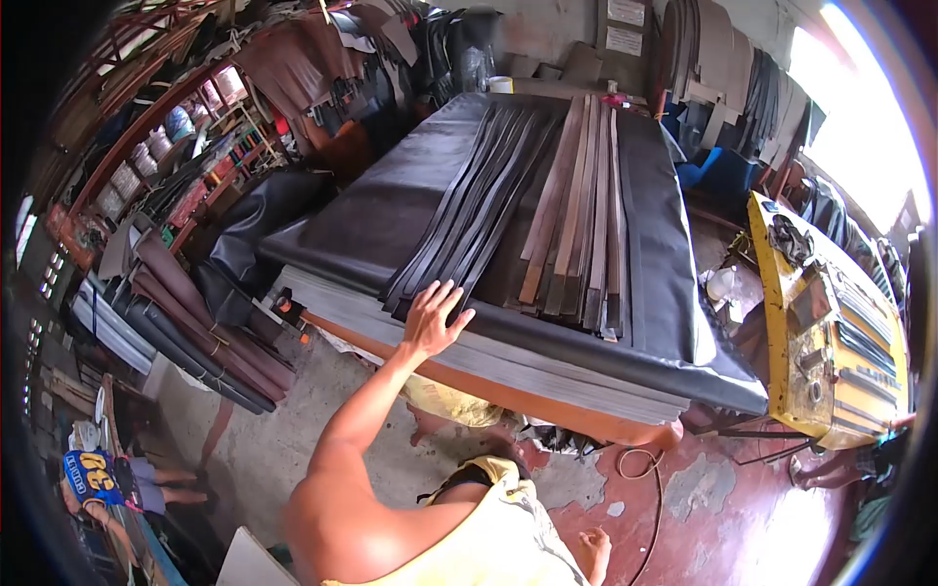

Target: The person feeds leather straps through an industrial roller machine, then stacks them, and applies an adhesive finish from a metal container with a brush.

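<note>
The long dark leather strips (469,210) lie side by side, running from the near edge of the wide table draped in black sheet leather (391,195) toward the far end, with a batch of brown strips (576,205) just to their right, apparently sorted by colour. The left hand (433,317) rests flat on the dark strips' near ends, fingers spread apart and gripping nothing, seemingly to square them. The right hand (592,549) hangs low near the red floor, loosely curled and holding nothing.
</note>
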`<move>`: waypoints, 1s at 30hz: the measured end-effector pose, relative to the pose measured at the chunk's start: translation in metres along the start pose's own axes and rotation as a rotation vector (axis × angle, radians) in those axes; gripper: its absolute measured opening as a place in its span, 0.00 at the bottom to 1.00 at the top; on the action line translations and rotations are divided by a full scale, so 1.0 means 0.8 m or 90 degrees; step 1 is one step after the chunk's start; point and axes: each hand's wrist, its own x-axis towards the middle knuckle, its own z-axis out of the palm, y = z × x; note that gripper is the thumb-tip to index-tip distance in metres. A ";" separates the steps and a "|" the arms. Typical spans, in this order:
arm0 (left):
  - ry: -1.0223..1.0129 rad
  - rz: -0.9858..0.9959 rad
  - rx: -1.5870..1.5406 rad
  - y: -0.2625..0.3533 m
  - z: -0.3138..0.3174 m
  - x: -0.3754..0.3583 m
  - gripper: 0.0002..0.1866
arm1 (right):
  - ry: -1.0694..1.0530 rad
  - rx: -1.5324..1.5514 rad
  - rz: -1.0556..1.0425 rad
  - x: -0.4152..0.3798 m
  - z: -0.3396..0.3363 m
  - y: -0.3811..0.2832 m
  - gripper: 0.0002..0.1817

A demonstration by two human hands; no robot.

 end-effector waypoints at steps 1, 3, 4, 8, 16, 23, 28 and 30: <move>0.031 0.014 0.002 0.002 0.008 0.004 0.25 | 0.006 0.007 -0.017 0.015 -0.001 0.004 0.20; 0.109 0.039 -0.014 0.008 0.020 0.018 0.18 | 0.029 0.041 -0.089 0.058 0.002 0.018 0.22; 0.123 0.038 -0.003 0.013 0.014 0.024 0.15 | 0.043 0.033 -0.113 0.065 -0.009 -0.008 0.22; 0.188 0.046 0.017 0.012 0.008 0.024 0.11 | 0.014 0.127 -0.115 0.107 -0.042 -0.025 0.16; 0.711 -0.689 -0.136 0.039 0.089 -0.008 0.46 | -0.025 0.134 -0.037 0.213 -0.142 -0.028 0.15; 0.713 -0.667 -0.165 -0.027 0.113 -0.016 0.48 | -0.050 0.152 0.009 0.279 -0.229 -0.006 0.15; 0.719 -0.777 -0.166 0.076 0.101 -0.017 0.50 | -0.069 0.191 0.023 0.316 -0.283 0.034 0.15; 0.718 -0.683 -0.131 0.141 0.092 -0.002 0.48 | -0.089 0.197 0.019 0.333 -0.306 0.059 0.15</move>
